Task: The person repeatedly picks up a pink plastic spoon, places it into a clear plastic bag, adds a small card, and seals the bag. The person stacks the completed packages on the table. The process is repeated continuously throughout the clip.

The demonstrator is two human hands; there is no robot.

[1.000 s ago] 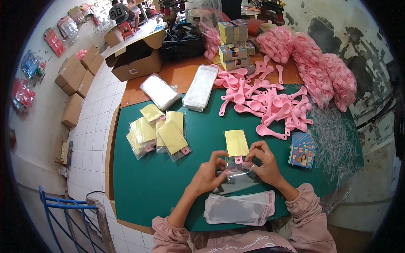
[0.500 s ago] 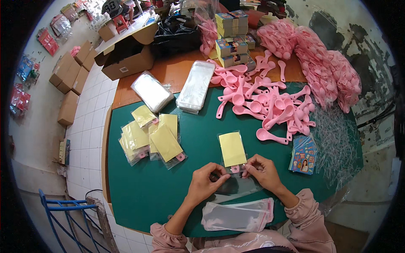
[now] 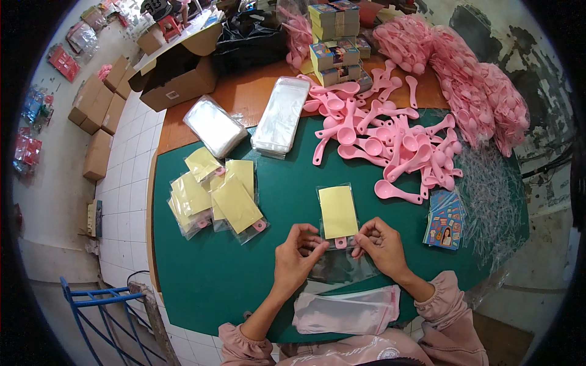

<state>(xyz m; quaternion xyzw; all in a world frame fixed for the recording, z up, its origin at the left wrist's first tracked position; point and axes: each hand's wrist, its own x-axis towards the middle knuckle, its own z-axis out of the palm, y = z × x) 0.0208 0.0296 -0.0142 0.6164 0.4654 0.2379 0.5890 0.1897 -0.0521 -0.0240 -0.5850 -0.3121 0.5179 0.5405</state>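
Between my hands lies a clear plastic bag with a yellow card inside and the pink handle end of a spoon showing below the card. My left hand has its fingers curled and its thumb at the bag's left edge, seeming to pinch the film. At the right edge, my right hand pinches the plastic between thumb and fingertips. The bag's loose clear end spreads toward me. Just below it lie flat empty clear bags in a stack.
Filled bags with yellow cards lie at the left. Behind are stacks of clear bags, a pile of pink spoons and bundled cards. Blue picture cards and thin plastic strips are at the right.
The whole view has shifted slightly. My left fingers have loosened and lifted a little at the bag's edge, while my right hand keeps its pinch.
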